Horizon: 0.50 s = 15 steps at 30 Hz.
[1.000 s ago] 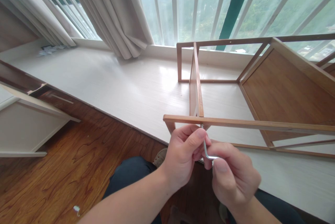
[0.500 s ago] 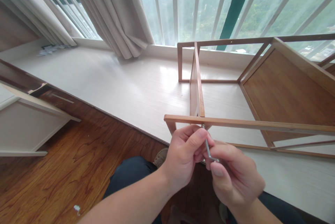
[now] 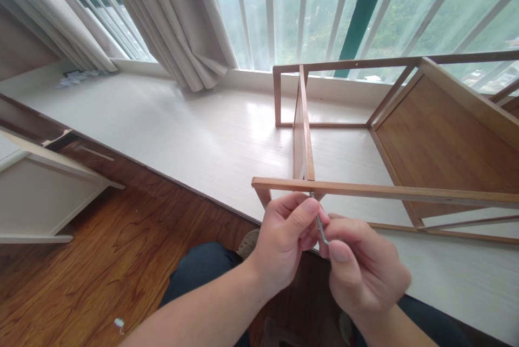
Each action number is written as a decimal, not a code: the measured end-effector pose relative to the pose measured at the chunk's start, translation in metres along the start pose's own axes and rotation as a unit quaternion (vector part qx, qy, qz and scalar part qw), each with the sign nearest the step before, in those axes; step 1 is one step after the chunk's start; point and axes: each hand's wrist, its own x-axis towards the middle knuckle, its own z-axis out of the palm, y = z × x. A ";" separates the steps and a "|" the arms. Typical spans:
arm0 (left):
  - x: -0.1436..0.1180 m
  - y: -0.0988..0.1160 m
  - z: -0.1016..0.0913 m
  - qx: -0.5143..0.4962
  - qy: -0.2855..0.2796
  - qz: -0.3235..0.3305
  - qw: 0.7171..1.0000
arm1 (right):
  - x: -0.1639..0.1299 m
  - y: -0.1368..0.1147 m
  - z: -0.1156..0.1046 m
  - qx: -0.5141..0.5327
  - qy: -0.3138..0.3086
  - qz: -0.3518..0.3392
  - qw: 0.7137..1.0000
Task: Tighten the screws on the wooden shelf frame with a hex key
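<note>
L hand (image 3: 284, 241) curled, thumb and forefinger pinching upper shank of hex key (image 3: 320, 226), just below near rail (image 3: 385, 192) of wooden frame. R hand (image 3: 365, 274) closed likewise, thumb and forefinger gripping lower end of same key; bend and short leg hidden inside grip. Both hands touching at fingertips, knuckles side by side.

Hex key: thin metal, tilted slightly, top end rising from between the two hands to underside of near rail, meeting it approx. where centre divider (image 3: 306, 125) joins. Fastener itself too small to make out.

Wooden frame: resting on pale raised platform (image 3: 182, 131), ahead of and above both hands. Near rail runs L to R directly over fingers. Centre divider runs away from hands toward far rail (image 3: 357, 63). Solid wood panel (image 3: 441, 141) set ahead-right of R hand, tilted within frame. Lower rail (image 3: 454, 233) visible just R of R hand.

Surroundings: dark wood floor (image 3: 101, 260) to L of L forearm, w/ small pale scrap (image 3: 119, 325) lying on it well L of that arm. White cabinet (image 3: 36, 195) far L. Curtain (image 3: 174, 17) hanging ahead-left of hands, window bars (image 3: 302, 6) beyond frame. Dark trouser legs (image 3: 203, 271) beneath both forearms.
</note>
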 end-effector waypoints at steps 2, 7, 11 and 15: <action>0.001 0.000 0.000 -0.014 -0.008 0.004 1.000 | -0.003 0.002 0.000 0.007 -0.002 0.009 1.000; 0.001 -0.001 -0.004 -0.019 -0.018 0.004 1.000 | -0.011 0.007 0.001 0.022 0.002 0.027 0.999; 0.000 -0.002 -0.005 -0.019 -0.013 0.001 1.000 | -0.013 0.008 0.002 0.039 0.000 0.042 0.998; 0.001 -0.001 -0.005 -0.020 -0.008 0.000 1.000 | -0.014 0.009 0.002 0.050 -0.004 0.047 0.998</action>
